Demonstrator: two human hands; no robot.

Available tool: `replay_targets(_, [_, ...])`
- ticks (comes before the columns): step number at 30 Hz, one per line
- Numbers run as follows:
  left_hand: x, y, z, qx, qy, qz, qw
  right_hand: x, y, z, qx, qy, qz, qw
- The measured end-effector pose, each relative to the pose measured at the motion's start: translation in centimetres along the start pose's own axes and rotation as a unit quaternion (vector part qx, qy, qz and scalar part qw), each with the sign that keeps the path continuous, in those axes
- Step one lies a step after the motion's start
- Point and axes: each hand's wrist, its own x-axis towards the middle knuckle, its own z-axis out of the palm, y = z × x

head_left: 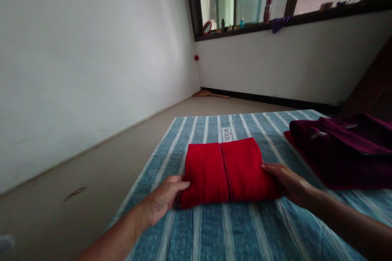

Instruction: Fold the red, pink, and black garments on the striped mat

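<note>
A red garment (205,175), folded into a rectangle, lies in front of me, with a dark line like a zip or seam running down its middle. My left hand (167,195) pinches its left edge, thumb on top and fingers partly hidden beneath. At the right edge, my right hand (286,181) grips the cloth with the thumb above and the other fingers mostly out of sight under it. Under the garment is a blue cloth with white stripes (183,228); the printed word "With" shows just beyond the fold.
To the right sits a pile of dark purple cloth (343,155) with red cloth at its edge. Tiled floor (113,159) and a white wall (92,49) run along the left. A brown broom-like object (211,94) lies in the corner. Bottles and a mirror (207,27) stand on the windowsill.
</note>
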Motion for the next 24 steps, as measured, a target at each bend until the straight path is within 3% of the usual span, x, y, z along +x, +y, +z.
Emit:
replay_targets(3, [0.1, -0.2, 0.2, -0.035, 0.022, -0.022, 0.999, -0.2, -0.2, 0.2, 0.096, -0.014, 0.105, 0.99])
replay_targets(6, [-0.2, 0.1, 0.4, -0.021, 0.016, -0.024, 0.999, -0.6, -0.7, 0.3, 0.13, -0.056, 0.106, 0.984])
replay_targets(9, [-0.4, 0.8, 1.0, -0.02, 0.048, 0.004, 0.999, -0.4, -0.7, 0.4, 0.148, -0.061, 0.084, 0.983])
replay_targets(13, [0.0, 1.6, 1.9, -0.057, 0.091, 0.071, 0.992, 0.2, -0.2, 0.9, 0.183, -0.016, 0.034, 0.982])
replay_targets(17, [0.7, 1.0, 2.0, -0.055, 0.083, 0.029, 0.995, 0.9, 0.4, 1.4, 0.174, 0.031, 0.072, 0.982])
replay_targets(19, [0.9, 0.6, 1.7, -0.01, 0.08, 0.008, 0.997, 1.1, 0.5, 1.3, 0.153, 0.022, 0.095, 0.983])
replay_targets(21, [0.9, 0.6, 1.2, 0.089, 0.113, 0.012, 0.99, 1.1, 0.5, 1.2, 0.142, 0.01, 0.099, 0.985])
replay_targets(23, [0.9, 1.0, 1.1, 0.227, 0.192, 0.052, 0.953, 1.2, 0.5, 1.1, 0.134, 0.006, 0.094, 0.986])
replay_targets(24, [0.9, 1.3, 1.2, 0.299, 0.24, 0.094, 0.919, 1.2, 0.5, 1.1, 0.126, 0.005, 0.089, 0.988])
